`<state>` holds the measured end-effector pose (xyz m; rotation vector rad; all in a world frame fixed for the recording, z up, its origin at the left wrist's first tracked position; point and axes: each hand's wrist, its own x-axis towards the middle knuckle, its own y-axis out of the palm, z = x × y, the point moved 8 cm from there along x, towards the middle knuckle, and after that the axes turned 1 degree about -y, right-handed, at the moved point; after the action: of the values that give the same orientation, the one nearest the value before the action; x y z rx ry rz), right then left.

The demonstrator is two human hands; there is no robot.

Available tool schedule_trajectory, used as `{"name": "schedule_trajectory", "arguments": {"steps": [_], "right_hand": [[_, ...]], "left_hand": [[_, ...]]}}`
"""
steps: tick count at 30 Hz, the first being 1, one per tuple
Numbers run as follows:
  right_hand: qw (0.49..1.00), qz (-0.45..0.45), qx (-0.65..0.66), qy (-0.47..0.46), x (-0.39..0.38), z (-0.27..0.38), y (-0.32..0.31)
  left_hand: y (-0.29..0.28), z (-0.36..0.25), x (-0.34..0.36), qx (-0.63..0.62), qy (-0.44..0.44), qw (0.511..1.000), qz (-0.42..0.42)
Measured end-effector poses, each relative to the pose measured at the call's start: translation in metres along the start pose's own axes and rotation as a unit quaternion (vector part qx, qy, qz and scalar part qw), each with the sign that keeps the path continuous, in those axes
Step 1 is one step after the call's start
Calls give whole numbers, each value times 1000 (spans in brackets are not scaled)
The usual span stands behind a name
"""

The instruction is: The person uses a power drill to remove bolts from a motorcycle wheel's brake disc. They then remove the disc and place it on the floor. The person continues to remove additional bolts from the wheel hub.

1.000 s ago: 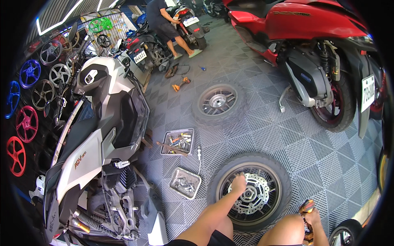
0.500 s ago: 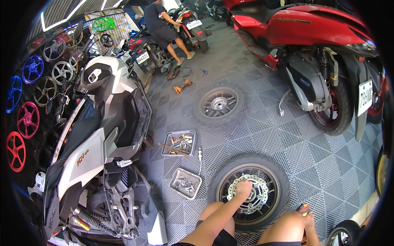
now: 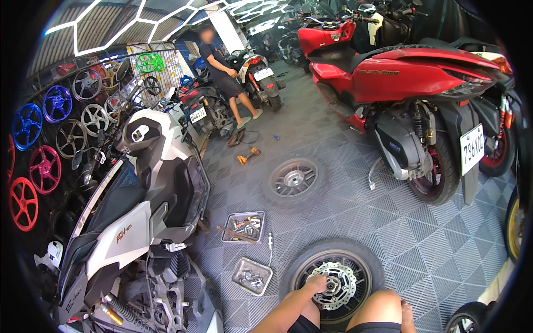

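Observation:
A motorcycle wheel with a black tyre lies flat on the floor in front of my knees. Its silver brake disc, pierced and wavy-edged, faces up. My left hand is over the left side of the disc near the hub, fingers closed. Whatever those fingers may hold is too small to make out. Beside my right knee, a bit of skin that seems to be my right hand shows low down; its fingers are not clear. No tool is visible there.
Left of the wheel are a tray of small metal parts and a tray of tools. Beyond lie a second wheel and an orange drill. A white scooter stands left, a red one right. A person stands behind.
The view has tilted upward, so the floor things sit lower. My left hand has shifted from the disc's centre toward its left side. The orange-and-black tool by my right knee has gone from sight.

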<state>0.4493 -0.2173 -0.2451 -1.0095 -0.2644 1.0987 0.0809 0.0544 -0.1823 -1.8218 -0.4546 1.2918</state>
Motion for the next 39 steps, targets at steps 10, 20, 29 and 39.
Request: {"name": "schedule_trajectory", "arguments": {"steps": [10, 20, 29, 39], "right_hand": [[992, 3, 126, -7, -16, 49, -34], [998, 24, 28, 43, -10, 14, -43], [998, 45, 15, 45, -11, 12, -59], [994, 35, -23, 100, -4, 15, -62]], "left_hand": [[22, 32, -13, 7, -71, 997, -27], [13, 8, -6, -44, -75, 996, 9], [11, 18, 20, -30, -4, 999, 34], [-8, 19, 9, -77, -1, 997, 23]]}}
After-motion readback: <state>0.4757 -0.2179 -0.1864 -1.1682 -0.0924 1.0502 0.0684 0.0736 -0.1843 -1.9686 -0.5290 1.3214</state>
